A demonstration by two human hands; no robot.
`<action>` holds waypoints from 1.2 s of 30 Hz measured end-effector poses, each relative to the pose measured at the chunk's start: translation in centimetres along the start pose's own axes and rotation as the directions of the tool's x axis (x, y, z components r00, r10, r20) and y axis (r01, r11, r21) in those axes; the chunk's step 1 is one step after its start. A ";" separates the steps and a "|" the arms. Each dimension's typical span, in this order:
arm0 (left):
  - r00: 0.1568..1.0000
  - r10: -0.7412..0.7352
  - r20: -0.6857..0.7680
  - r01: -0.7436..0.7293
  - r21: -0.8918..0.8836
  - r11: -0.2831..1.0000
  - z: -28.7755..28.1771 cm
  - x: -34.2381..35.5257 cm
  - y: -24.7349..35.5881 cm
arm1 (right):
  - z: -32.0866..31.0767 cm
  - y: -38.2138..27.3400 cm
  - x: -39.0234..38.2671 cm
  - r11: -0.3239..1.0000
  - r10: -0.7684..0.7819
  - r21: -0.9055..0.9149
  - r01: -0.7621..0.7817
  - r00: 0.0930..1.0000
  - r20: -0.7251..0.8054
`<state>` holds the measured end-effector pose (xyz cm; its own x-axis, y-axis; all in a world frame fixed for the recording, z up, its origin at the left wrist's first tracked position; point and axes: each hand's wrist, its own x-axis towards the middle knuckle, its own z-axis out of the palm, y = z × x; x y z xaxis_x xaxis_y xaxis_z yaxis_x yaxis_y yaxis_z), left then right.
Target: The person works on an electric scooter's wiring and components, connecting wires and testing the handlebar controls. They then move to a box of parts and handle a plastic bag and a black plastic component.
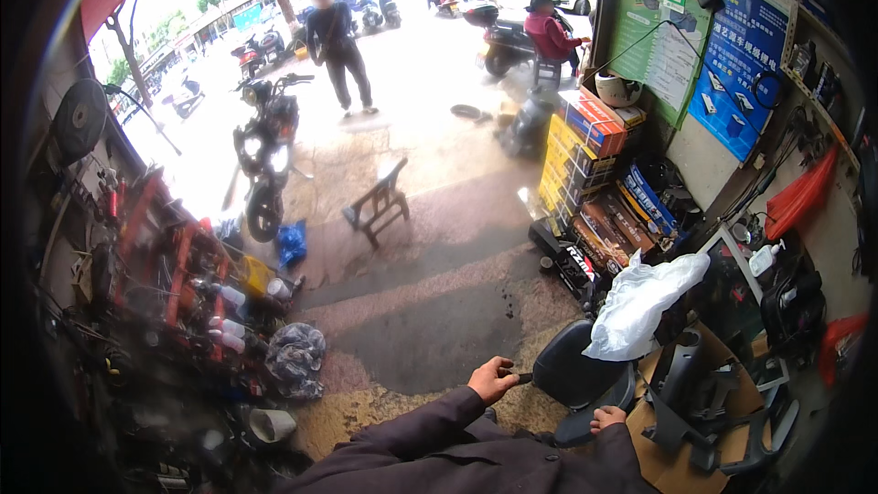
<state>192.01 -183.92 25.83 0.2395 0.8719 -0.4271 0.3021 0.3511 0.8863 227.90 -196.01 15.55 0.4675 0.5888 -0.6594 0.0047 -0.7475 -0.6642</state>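
My left hand (pixel 494 380) is closed around a short dark stick-like piece (pixel 523 379), whose kind I cannot make out. The piece points right, toward the backrest of a black padded chair (pixel 569 355). Close to the chair's lower right side is my right hand (pixel 606 418), its fingers curled in; whatever they may hold is hidden. A crumpled white plastic bag (pixel 640 304) hangs over the chair's right side, above the right hand. Right of that hand, dark plastic panels (pixel 679 380) lie on an opened cardboard box (pixel 736 447).
A small wooden chair (pixel 380 204) stands ahead on the paved floor. Stacked boxes (pixel 567 169) line the right wall; cluttered red shelving (pixel 187 265) runs along the left. A crumpled grey plastic bag (pixel 295 359) lies beside it. Outside are a motorbike (pixel 263 155) and a standing person (pixel 336 41).
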 end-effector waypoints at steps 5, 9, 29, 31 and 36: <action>0.999 0.051 0.014 -0.051 0.020 0.998 0.8 0.6 -0.3 | -0.5 0.5 -0.5 1.000 0.014 0.003 -0.014 1.000 -0.004; 0.998 0.055 0.027 -0.056 0.033 0.998 1.2 1.0 -0.6 | -0.8 1.0 -0.6 1.000 0.029 0.003 -0.029 1.000 0.001; 1.000 0.005 0.021 -0.005 0.025 1.000 0.7 0.6 -0.7 | 0.6 1.0 -0.4 1.000 0.021 0.018 -0.022 0.999 0.029; 0.999 -0.022 0.036 0.022 -0.004 1.000 0.7 0.5 -0.6 | 0.6 1.0 -0.3 0.999 0.033 -0.018 -0.033 0.999 0.021; 0.999 -0.011 0.038 0.011 0.008 1.000 0.9 0.6 -0.5 | 0.4 1.1 -0.7 0.999 0.041 0.030 -0.042 0.999 0.024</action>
<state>192.87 -183.89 24.97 0.2713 0.8541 -0.4437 0.3117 0.3581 0.8801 227.25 -197.06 15.14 0.4460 0.5645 -0.6945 -0.0411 -0.7623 -0.6460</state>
